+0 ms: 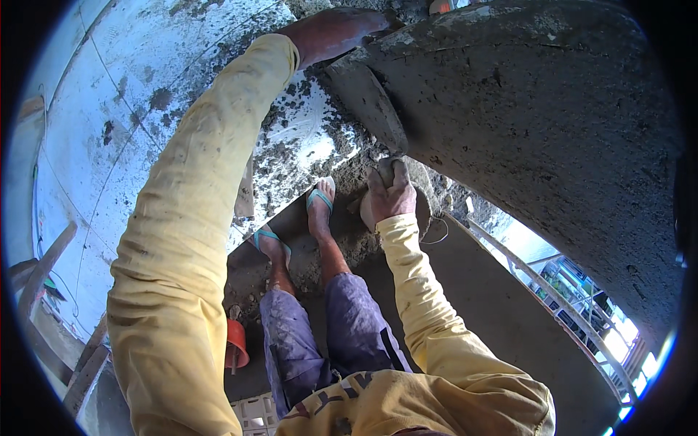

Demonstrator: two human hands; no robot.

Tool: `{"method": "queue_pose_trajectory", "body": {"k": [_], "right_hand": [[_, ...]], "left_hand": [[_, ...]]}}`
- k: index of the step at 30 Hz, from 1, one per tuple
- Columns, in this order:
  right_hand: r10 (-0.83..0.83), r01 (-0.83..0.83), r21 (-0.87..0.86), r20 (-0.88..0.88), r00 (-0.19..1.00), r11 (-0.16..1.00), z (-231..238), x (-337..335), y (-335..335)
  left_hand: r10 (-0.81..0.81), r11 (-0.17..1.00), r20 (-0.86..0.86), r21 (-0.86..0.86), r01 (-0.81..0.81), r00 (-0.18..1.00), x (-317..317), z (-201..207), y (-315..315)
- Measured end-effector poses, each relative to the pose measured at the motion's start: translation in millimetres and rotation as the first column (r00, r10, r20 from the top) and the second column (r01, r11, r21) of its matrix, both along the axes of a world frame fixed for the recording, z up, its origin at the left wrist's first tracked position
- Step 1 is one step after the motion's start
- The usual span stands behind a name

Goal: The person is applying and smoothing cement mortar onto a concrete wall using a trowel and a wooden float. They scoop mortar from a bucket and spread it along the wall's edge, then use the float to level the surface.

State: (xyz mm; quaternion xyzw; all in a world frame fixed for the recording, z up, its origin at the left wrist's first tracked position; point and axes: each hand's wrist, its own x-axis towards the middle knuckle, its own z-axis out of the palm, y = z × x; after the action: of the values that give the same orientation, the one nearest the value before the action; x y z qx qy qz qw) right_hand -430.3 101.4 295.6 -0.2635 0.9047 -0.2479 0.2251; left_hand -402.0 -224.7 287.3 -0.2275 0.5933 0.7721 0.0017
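Note:
My left arm, in a long yellow sleeve, reaches up and across to the edge of a grey, mortar-coated wall (523, 123). My left hand (342, 35) lies by its top corner, and its fingertips are too dark to read. Below that hand, a flat grey mortar-smeared piece (369, 105) slants along the wall; whether I touch it is hidden. My right hand (392, 196) is lower, near the wall's bottom edge, with fingers bent round something grey that I cannot make out. A round, mortar-caked container (423, 190) is partly behind it.
Wet mortar crumbs litter a pale panelled surface (298, 138) on the left. My sandalled feet stand below it. A red bucket (235, 343) sits by my legs, near a pale slotted crate (254, 413). A long rail (545, 291) runs on the right; wooden pieces (47, 272) lean at far left.

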Motion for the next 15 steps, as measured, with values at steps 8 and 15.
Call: {"method": "queue_pose_trajectory", "body": {"k": [8, 15], "right_hand": [[-0.002, 0.005, -0.068, 0.05, 0.999, 0.998, 20, -8, 8], [0.264, -0.314, -0.218, -0.231, 0.937, 0.924, 65, -15, 3]], "left_hand": [[0.031, 0.999, -0.012, -0.004, -0.031, 0.999, 2, -1, 1], [0.057, 0.998, 0.023, -0.016, -0.057, 0.998, -3, -5, 6]]}}
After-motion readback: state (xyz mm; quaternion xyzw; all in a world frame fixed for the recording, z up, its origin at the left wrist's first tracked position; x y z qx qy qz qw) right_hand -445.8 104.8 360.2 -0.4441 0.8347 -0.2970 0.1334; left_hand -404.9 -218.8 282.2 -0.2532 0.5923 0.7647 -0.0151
